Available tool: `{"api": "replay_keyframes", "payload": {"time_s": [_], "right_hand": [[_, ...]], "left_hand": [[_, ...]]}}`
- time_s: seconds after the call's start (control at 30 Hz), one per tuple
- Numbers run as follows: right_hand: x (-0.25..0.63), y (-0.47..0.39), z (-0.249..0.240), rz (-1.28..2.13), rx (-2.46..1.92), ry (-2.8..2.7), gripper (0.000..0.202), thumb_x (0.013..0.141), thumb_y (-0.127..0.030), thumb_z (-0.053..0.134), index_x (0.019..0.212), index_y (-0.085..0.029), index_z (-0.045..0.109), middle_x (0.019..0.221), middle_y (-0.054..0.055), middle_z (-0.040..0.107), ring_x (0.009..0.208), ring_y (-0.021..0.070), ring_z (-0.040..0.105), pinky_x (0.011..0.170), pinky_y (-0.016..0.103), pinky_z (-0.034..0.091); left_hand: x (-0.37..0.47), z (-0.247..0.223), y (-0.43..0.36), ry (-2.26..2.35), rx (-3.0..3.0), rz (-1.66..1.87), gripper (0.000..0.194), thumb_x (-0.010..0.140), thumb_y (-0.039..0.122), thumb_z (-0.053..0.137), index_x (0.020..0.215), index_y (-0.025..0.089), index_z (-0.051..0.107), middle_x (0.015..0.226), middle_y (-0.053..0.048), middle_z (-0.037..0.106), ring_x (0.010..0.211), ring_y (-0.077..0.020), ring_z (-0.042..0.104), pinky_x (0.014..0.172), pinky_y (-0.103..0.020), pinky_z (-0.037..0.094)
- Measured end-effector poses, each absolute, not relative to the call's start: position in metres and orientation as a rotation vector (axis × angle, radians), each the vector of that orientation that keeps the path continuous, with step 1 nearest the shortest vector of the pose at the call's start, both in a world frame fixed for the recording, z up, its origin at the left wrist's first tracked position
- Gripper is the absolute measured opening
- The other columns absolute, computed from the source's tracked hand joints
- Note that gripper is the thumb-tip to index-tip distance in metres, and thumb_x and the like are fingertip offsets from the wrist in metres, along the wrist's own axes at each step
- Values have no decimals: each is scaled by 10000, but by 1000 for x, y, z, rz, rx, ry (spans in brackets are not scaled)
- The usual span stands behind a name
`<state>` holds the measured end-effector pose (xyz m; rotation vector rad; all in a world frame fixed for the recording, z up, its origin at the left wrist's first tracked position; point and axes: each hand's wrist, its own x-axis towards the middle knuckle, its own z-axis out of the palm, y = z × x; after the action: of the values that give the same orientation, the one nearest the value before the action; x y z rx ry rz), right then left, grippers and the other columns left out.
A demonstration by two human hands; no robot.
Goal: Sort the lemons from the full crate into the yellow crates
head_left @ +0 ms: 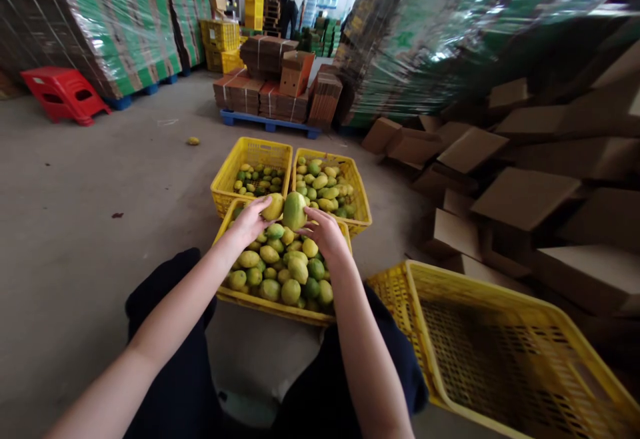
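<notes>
Concrete floor [100, 212] — above lemon-filled crate [275, 307], left fingers [260, 205] half-curled, gripping yellow lemon [273, 207]; right fingers [316, 217] half-curled, gripping upright greener lemon [295, 211] to their left.

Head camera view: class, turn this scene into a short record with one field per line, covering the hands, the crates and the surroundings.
Left hand: holds a yellowish fruit
Right hand: holds a greener fruit
Near crate: yellow and green fruit, below the hands
Far-left crate: smaller-looking fruit
Far-right crate: yellow and green fruit
Lower-right crate: yellow, slatted
Floor: one loose fruit
Right side: cardboard boxes
Upper left: red stool
</notes>
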<state>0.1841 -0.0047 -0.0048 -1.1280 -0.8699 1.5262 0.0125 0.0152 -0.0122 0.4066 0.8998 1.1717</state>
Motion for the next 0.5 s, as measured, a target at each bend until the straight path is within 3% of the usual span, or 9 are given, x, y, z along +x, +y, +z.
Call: {"api": "replay_keyframes", "payload": {"time_s": [0.13,0.27,0.4,0.5], "right_hand": [[185,-2,-9,1577,-1066,-827,186,690,-322,769,783,-210,652,675,-23,666,563,148,647,654,313,636],[181,0,-14,1562,-1020,-806,296,699,-404,767,915,-239,651,765,0,725,764,236,738,743,396,648],[175,-1,-12,1546,-997,-815,431,673,-582,760,910,-241,642,841,44,746,979,321,727,768,455,644],[176,-4,-7,1462,-1000,-874,457,615,-534,817,928,-243,657,959,34,757,1030,315,713,812,453,643]], "left_hand": [[16,-12,15,849,328,1197,112,880,182,639,983,153,674,1020,-86,760,1016,-199,711,899,-310,589],[19,-14,12,835,428,1146,126,827,156,707,951,177,695,1017,-57,762,994,-187,706,865,-279,569],[18,-14,11,909,484,1056,271,764,317,816,991,201,724,1003,-62,759,952,-209,698,795,-287,533],[15,-14,11,891,537,1084,339,703,362,869,969,199,737,985,-58,753,898,-186,679,774,-273,501]]}}
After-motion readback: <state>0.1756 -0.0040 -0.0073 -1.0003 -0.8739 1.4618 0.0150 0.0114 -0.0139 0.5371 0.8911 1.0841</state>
